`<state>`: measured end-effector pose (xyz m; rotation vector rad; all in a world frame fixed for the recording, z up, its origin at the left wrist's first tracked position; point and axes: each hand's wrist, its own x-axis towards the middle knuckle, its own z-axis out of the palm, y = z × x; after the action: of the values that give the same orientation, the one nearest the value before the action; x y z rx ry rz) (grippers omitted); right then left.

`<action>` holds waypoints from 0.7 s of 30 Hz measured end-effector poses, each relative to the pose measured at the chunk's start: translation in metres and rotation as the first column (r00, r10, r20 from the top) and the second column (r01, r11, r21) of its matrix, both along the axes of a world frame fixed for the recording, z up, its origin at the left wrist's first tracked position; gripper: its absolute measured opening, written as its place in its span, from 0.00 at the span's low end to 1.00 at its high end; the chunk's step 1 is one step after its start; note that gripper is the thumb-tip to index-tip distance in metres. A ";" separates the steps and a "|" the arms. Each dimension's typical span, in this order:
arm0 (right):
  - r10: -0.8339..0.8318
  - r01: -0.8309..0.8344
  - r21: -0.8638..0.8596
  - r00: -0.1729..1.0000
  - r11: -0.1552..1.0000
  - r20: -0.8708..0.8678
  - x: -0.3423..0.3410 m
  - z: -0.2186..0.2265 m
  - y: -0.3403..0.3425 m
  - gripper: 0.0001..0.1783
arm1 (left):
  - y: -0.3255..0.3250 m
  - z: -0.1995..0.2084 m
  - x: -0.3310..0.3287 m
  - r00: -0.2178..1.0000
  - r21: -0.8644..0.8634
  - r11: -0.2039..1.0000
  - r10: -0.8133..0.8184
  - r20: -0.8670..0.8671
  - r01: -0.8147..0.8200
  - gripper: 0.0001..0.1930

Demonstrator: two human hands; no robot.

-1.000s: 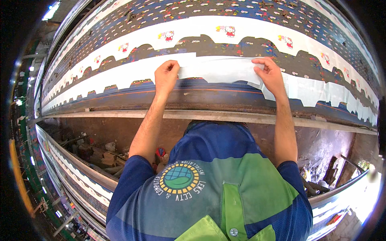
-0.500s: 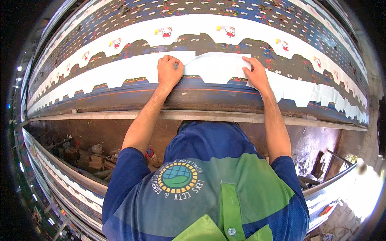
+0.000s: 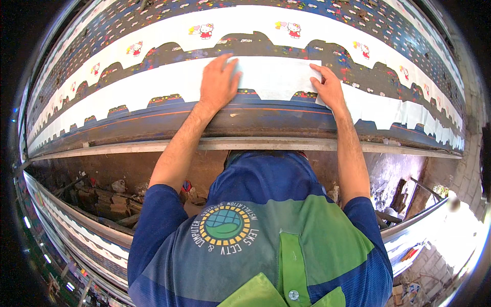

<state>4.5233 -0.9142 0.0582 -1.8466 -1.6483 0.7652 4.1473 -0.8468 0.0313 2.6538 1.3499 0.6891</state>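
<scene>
A white cut panel [image 3: 273, 77], thin like cloth or paper, lies flat along the near side of a long dark table. Its lower edge is notched in trapezoid steps. On its left part rests my left hand [image 3: 219, 82], palm down with fingers spread and slightly blurred. My right hand [image 3: 327, 88] is at the panel's right end, index finger and thumb apart and touching its edge. To the right, another white piece [image 3: 376, 108] runs on, creased and partly under my right wrist. A longer white strip [image 3: 250, 23] printed with small cartoon cats lies farther back.
The table [image 3: 255, 123] has a rounded dark front and a pale rail [image 3: 245, 145] along it. Dark printed patterns cover its top between the white strips. Below the rail lies rubble [image 3: 112, 202]. A second similar table [image 3: 76, 225] stands at lower left.
The panel's raised upper edge has come down flat. My left hand has let go of that edge and opened onto the panel. My right hand stays at the right end.
</scene>
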 end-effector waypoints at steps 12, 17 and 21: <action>0.114 -0.109 0.056 0.989 0.992 -0.091 0.022 -0.006 0.003 0.26 | -0.025 -0.016 0.106 0.968 -0.113 0.993 -0.013 -0.250 -0.016 0.53; 0.105 -0.076 0.137 0.970 0.988 -0.221 0.070 0.009 -0.017 0.25 | -0.065 -0.005 0.213 0.964 -0.131 0.981 -0.167 -0.205 0.142 0.52; 0.026 -0.002 0.178 0.991 0.984 -0.130 0.146 -0.004 -0.048 0.25 | -0.081 -0.003 0.262 0.985 -0.189 0.979 -0.106 -0.137 0.079 0.43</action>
<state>4.6697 -0.9621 0.0545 -1.6270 -1.5926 0.7059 4.4091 -0.9276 0.0278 2.6416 1.2443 0.3473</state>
